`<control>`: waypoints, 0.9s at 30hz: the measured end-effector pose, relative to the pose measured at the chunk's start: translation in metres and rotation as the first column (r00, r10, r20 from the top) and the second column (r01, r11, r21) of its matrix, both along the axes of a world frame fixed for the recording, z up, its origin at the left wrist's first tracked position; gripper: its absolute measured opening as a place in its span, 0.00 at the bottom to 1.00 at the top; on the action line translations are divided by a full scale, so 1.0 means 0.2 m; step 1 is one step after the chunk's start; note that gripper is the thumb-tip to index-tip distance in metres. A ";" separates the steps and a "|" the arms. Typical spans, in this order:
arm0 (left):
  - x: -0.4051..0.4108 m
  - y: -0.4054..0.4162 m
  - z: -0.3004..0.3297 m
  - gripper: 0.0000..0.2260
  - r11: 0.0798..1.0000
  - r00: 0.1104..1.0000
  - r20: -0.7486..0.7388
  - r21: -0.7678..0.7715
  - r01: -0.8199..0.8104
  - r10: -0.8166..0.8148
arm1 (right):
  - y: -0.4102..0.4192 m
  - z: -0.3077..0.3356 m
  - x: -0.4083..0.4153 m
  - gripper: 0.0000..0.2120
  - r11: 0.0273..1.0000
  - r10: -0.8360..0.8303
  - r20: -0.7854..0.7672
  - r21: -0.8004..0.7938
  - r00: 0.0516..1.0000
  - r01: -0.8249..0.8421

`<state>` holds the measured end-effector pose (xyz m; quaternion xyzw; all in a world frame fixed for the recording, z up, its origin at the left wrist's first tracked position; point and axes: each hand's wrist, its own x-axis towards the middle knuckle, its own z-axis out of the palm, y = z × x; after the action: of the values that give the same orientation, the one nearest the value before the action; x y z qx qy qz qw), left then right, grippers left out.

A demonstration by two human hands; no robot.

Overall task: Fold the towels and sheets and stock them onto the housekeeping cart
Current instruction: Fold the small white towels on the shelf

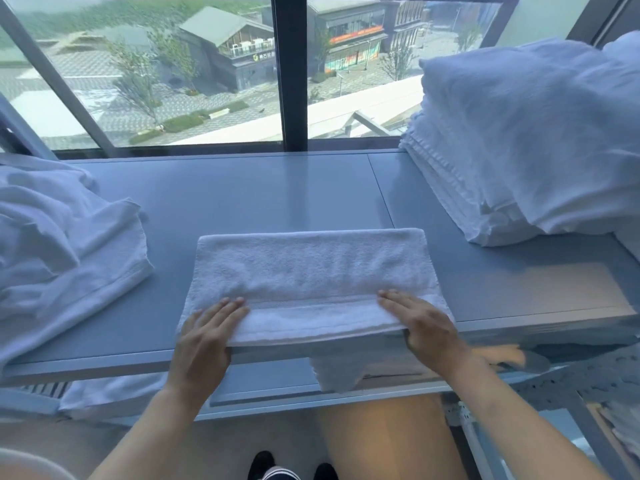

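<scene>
From the head view, a white towel [311,282] lies folded into a long band at the near edge of the grey desk [242,195], close enough to work on without reaching. The left hand [204,337] and right hand [424,327] lie on its two near corners, fingers [227,313] straight and together, thumbs tucked under the edge, likely pinning the fold flat. A loose end hangs below the desk edge. Unfolded linen [59,244] is heaped at left, a folded stack [502,188] stands at right, apparently sorted from undone to done.
</scene>
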<state>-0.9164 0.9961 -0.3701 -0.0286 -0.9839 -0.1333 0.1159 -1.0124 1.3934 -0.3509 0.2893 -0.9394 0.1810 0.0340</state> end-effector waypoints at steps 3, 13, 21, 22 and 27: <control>-0.02 -0.11 0.08 0.33 0.999 0.999 0.001 -0.005 -0.032 0.032 | 0.07 0.07 -0.06 0.30 0.995 -0.090 -0.063 0.034 0.994 0.092; -0.64 -0.22 0.68 0.24 0.995 0.956 -0.279 0.003 -0.095 0.092 | -0.08 0.64 -0.66 0.15 0.969 -0.247 -0.374 -0.096 0.894 0.228; -0.24 -0.20 0.27 0.34 0.998 0.970 -0.236 0.017 -0.057 0.060 | 0.05 0.16 -0.19 0.28 0.998 -0.057 -0.403 -0.052 0.913 0.040; -0.17 -0.17 0.17 0.35 0.999 0.984 -0.173 0.019 -0.041 0.044 | 0.07 0.06 -0.13 0.29 1.000 -0.028 -0.359 -0.011 0.933 0.025; -0.02 -0.14 -0.01 0.40 0.994 0.999 -0.035 0.101 -0.037 0.040 | 0.17 -0.12 -0.01 0.32 1.000 -0.013 -0.207 0.023 0.978 0.018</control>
<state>-0.9203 0.9689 -0.3728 -0.0062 -0.9740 -0.1798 0.1379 -1.0144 1.4275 -0.3743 0.2995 -0.9352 0.1380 0.1293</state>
